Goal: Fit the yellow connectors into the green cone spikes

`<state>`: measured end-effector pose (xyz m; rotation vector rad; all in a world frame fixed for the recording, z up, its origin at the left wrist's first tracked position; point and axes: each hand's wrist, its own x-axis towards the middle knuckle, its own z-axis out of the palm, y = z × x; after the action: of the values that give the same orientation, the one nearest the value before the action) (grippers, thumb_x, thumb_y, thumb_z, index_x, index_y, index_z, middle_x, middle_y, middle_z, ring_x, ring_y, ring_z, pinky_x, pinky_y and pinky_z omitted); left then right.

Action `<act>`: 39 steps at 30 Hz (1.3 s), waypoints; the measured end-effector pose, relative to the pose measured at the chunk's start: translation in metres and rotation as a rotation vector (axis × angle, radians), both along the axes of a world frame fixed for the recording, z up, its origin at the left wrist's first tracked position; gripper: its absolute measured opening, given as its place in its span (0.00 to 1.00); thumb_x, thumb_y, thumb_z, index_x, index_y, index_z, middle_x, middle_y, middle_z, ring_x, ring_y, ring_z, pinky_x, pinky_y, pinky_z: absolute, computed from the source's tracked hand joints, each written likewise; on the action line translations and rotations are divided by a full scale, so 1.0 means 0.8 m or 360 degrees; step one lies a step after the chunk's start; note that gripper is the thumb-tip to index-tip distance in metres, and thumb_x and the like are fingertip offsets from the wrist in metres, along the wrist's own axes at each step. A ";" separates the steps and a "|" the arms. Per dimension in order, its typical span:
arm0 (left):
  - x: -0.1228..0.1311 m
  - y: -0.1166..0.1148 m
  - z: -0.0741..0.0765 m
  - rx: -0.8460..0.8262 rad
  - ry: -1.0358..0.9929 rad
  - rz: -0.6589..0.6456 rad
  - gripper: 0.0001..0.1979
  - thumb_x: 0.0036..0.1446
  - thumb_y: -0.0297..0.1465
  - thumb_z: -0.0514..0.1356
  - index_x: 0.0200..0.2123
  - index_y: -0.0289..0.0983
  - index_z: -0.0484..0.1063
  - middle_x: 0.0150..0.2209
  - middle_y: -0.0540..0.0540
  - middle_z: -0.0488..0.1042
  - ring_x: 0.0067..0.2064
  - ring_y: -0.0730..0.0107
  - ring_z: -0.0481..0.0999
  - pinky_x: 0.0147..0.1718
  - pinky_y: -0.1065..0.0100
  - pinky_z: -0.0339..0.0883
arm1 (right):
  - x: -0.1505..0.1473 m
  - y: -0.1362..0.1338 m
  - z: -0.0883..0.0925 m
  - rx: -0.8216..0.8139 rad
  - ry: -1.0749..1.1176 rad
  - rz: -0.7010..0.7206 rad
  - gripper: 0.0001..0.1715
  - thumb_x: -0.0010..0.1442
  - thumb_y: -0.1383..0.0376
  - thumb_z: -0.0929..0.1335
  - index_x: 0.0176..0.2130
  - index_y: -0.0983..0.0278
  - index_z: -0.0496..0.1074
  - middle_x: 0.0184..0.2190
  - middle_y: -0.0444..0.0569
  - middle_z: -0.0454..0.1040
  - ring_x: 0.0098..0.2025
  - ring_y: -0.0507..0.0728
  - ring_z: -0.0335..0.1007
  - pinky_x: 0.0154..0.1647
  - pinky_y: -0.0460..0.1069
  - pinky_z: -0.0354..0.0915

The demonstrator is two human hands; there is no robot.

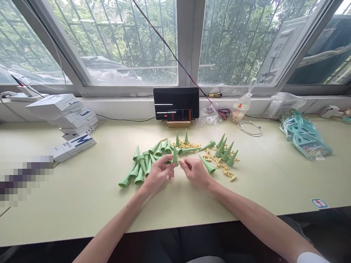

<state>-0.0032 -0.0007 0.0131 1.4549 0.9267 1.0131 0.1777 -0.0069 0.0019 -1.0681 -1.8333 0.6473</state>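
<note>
My left hand (160,171) grips a green plastic watering spike (175,156) by its wide base, with the pointed end up. Close against that base, my right hand (196,171) has thumb and forefinger pinched on what looks like a small yellow plastic piece, mostly hidden by the fingers. To the left of my left hand lies a pile of green spikes (141,164), many with their open ribbed ends toward me. Beyond my right hand, several spikes (226,150) stand upright among loose yellow pieces (229,173). More yellow pieces (189,145) are heaped behind my hands.
A tablet (175,98) with a phone (179,115) before it leans by the window sill. White boxes (74,117) are stacked at left. At right are a bagged cup (240,109), a white cable (250,128) and wrapped teal plastic parts (304,135). The table (178,215) ends near my lap.
</note>
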 end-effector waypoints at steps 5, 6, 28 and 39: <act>0.004 -0.003 0.010 -0.0038 0.0010 0.0086 0.19 0.56 0.42 0.65 0.46 0.37 0.72 0.36 0.46 0.76 0.22 0.77 0.69 0.21 0.70 0.67 | 0.000 -0.002 0.005 -0.0024 0.0048 -0.0028 0.20 0.69 0.54 0.61 0.30 0.63 0.67 0.20 0.40 0.61 0.21 0.50 0.54 0.23 0.46 0.52; 0.004 -0.003 0.011 -0.0057 0.0016 0.0106 0.19 0.56 0.43 0.65 0.45 0.36 0.72 0.32 0.47 0.76 0.21 0.77 0.68 0.21 0.70 0.66 | 0.000 -0.002 0.007 -0.0021 0.0062 -0.0034 0.18 0.68 0.54 0.62 0.34 0.63 0.69 0.21 0.41 0.65 0.22 0.50 0.57 0.24 0.46 0.54; -0.001 -0.001 0.004 0.0039 0.0168 0.0033 0.15 0.58 0.42 0.63 0.41 0.37 0.70 0.30 0.50 0.72 0.22 0.77 0.67 0.21 0.72 0.65 | 0.004 0.002 -0.001 0.0133 -0.0076 -0.0067 0.19 0.70 0.61 0.61 0.27 0.62 0.63 0.20 0.42 0.64 0.22 0.51 0.56 0.25 0.47 0.53; 0.000 -0.003 -0.001 0.0074 0.0215 0.0037 0.19 0.57 0.41 0.64 0.47 0.37 0.70 0.24 0.52 0.69 0.23 0.73 0.69 0.20 0.72 0.67 | 0.001 0.004 -0.003 0.0077 0.0012 -0.0141 0.23 0.69 0.60 0.60 0.23 0.61 0.53 0.17 0.38 0.55 0.19 0.49 0.46 0.22 0.47 0.47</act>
<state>-0.0029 -0.0030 0.0119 1.5701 1.0251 0.9681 0.1786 -0.0040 -0.0008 -1.1066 -1.7757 0.5515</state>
